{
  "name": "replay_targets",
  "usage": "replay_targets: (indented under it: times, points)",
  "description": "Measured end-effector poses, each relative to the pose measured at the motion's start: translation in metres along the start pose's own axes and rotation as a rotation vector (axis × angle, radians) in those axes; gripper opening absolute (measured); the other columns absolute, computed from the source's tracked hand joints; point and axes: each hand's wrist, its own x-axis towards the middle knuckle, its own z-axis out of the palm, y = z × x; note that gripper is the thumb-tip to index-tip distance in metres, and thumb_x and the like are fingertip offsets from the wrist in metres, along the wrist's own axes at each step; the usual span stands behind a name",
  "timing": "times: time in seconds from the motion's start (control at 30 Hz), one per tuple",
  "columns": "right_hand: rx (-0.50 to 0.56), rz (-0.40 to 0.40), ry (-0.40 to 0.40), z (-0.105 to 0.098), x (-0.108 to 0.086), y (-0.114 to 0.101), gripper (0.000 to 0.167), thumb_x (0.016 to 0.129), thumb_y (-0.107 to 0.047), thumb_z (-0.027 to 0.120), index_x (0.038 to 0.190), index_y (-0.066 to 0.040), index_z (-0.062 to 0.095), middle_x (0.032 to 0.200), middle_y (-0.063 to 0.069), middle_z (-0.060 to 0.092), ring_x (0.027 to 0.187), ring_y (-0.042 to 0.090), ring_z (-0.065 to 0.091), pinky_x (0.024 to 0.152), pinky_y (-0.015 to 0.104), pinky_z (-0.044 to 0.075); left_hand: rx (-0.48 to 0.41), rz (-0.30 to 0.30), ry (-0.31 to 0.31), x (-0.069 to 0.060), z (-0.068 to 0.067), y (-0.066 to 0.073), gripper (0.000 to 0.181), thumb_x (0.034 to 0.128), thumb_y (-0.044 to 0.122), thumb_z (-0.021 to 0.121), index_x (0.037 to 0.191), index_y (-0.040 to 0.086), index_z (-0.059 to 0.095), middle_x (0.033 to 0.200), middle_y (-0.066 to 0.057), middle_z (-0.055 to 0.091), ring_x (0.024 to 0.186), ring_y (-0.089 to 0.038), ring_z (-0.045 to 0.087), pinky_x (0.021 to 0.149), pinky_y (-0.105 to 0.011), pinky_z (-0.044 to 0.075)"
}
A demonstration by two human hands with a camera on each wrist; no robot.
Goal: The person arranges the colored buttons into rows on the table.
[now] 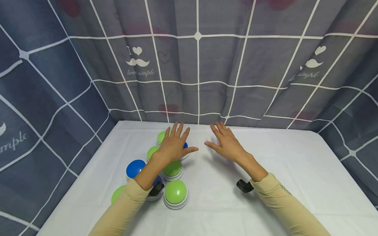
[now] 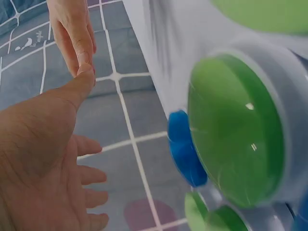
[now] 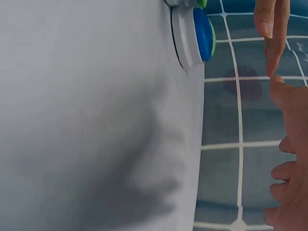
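Observation:
Fingers straight and palm down, my left hand hovers above a cluster of round dome-topped push buttons with white bases. It appears to hold nothing. My right hand is held out over the white cloth to the right, fingers extended, also holding nothing. Near the left forearm stand a blue button and a green button. Another green button lies by the left wrist. Part of a blue button shows behind the left thumb. In the left wrist view, a large green button sits beside the hand.
A white-covered table spreads under both arms. Grey-blue curtains with white grid lines rise behind it and at both sides. More green buttons are partly hidden by the left sleeve. Each wrist carries a black camera mount.

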Motion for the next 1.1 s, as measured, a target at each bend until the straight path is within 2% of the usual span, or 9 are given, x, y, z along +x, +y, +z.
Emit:
replay_targets:
  times: [0.27,0.57,0.93,1.1]
  points:
    - [0.017,-0.058,-0.022,0.017,0.012,-0.018,0.082,0.096,-0.052,0.059,0.155,-0.004,0.03,0.159,0.023,0.021,0.148,0.036,0.013,0.117,0.055,0.015,-0.032,-0.044,-0.033,-0.011,0.003,-0.02,0.095,0.0899,0.072,0.05,0.157,0.01,0.026,0.162,-0.021,0.013,0.149,-0.04,0.003,0.118,-0.056,0.006]
    - [-0.007,-0.105,-0.045,0.035,0.024,-0.03,0.083,0.095,-0.049,0.063,0.154,-0.003,0.03,0.159,0.023,0.023,0.148,0.037,0.018,0.117,0.053,0.017,-0.023,-0.058,-0.049,-0.023,0.007,-0.037,0.097,0.0876,0.069,0.058,0.156,0.007,0.028,0.16,-0.024,0.017,0.148,-0.042,0.006,0.117,-0.057,0.007]
    - [-0.004,-0.145,-0.11,0.053,0.03,-0.036,0.087,0.093,-0.048,0.066,0.153,0.003,0.03,0.156,0.027,0.025,0.146,0.04,0.021,0.117,0.05,0.021,-0.056,-0.035,-0.06,-0.031,0.009,-0.046,0.092,0.0879,0.061,0.065,0.152,0.002,0.035,0.156,-0.025,0.027,0.146,-0.041,0.018,0.117,-0.054,0.015]
    - [0.025,-0.163,-0.137,0.059,0.032,-0.042,0.088,0.092,-0.047,0.067,0.153,0.003,0.029,0.156,0.028,0.025,0.145,0.041,0.022,0.116,0.05,0.023,-0.085,0.009,-0.04,-0.032,0.012,-0.046,0.088,0.0877,0.054,0.069,0.148,-0.002,0.04,0.152,-0.024,0.036,0.143,-0.039,0.029,0.116,-0.052,0.022]
